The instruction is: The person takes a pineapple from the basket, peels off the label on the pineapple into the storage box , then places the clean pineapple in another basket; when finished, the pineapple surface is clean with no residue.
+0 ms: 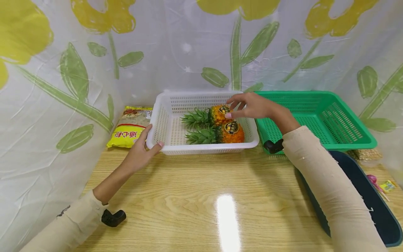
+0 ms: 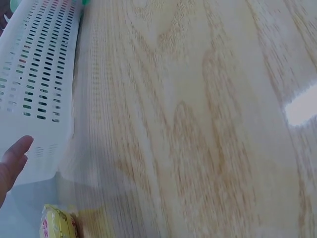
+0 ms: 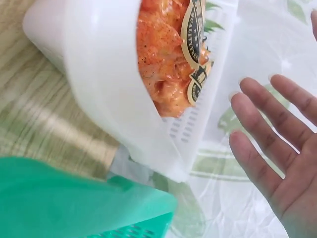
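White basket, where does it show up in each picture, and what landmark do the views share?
Head: the white basket sits near the centre.
Left wrist: its slotted side runs down the upper left.
Right wrist: its rim shows close up, upper left to middle.
Shared landmark: the wooden tabletop, below it, right of it and left of it respectively.

Far pineapple [image 1: 216,115] partly behind right hand [image 1: 250,105]

White cloth [image 1: 176,56] with big yellow flowers [image 1: 118,17] and green leaves [image 1: 73,71] surrounds the back and both sides of the table [image 1: 173,196], whose wood-grain surface shows one bright reflection [image 1: 228,222].
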Demonstrator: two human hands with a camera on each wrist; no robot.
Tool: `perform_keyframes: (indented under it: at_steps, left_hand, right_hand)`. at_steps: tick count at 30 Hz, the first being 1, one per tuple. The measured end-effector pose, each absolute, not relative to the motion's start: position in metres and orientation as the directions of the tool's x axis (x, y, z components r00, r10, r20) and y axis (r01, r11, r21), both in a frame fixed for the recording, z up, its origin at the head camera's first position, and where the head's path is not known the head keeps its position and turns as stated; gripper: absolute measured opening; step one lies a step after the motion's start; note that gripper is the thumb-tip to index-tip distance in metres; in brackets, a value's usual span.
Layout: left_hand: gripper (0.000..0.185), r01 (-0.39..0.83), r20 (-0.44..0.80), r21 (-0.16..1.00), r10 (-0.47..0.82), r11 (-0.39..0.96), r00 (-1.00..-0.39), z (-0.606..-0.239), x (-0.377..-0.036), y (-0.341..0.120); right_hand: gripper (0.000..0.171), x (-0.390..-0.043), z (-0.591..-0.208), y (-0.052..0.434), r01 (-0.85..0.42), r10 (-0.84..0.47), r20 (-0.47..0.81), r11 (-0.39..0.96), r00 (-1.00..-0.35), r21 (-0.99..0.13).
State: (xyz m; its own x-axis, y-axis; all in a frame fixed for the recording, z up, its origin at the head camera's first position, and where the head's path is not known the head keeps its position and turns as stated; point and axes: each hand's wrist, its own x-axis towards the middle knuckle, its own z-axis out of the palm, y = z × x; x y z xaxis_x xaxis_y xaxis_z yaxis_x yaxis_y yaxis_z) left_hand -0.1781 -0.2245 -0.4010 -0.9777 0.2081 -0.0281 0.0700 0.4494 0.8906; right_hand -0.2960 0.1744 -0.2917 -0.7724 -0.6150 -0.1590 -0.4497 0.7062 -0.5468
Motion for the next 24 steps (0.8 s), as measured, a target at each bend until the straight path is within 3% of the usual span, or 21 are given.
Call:
perform_keyframes:
  at_steps: [11, 24]
  left_hand:
    - [0.090, 0.087, -0.030, 0.865, 0.223, 0.495, -0.974, -0.399, -0.184, -0.229]
    - [0.090, 0.088, -0.040, 0.868, 0.246, 0.488, -0.968, -0.399, -0.189, -0.234]
  right_hand:
    - [0.062, -0.317, -0.294, 0.166, -0.380, -0.570, -0.226, 0.744, -0.790, -0.549]
    - [0.072, -0.338, -0.294, 0.147, -0.368, -0.516, -0.290, 0.821, -0.806, -0.437]
